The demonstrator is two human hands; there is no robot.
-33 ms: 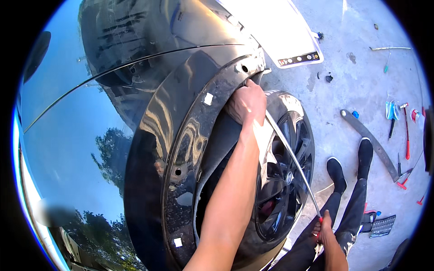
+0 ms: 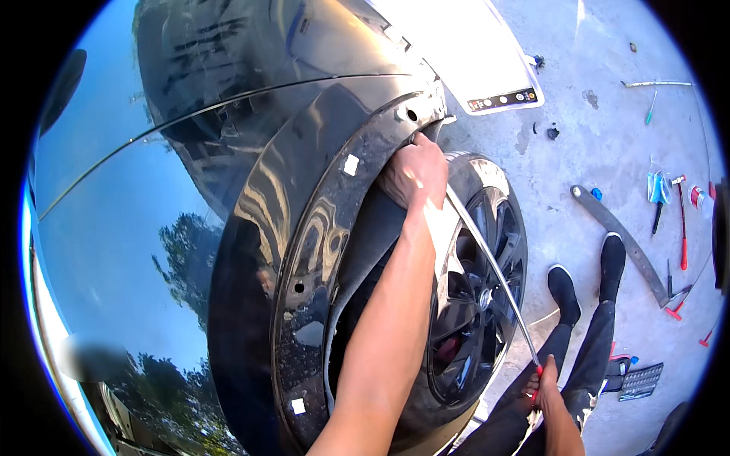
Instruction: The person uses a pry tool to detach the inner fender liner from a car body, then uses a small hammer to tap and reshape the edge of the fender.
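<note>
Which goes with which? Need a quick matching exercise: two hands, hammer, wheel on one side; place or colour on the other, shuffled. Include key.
Column one:
1. Left hand
2. Right hand
3. Hammer
4. Wheel

Column two:
A. lying on the floor
B. black-spoked
C. at the edge of the wheel arch
D. around the red grip of the metal rod

Pairs: 1-C, 2-D, 3-A, 4-B

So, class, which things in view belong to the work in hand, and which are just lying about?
Apparently in use:
rod, held by the right hand
wheel arch, with the left hand at its edge

Apparently just lying about on the ground:
curved strip
hammer-like tool
green-handled screwdriver
black tray
</note>
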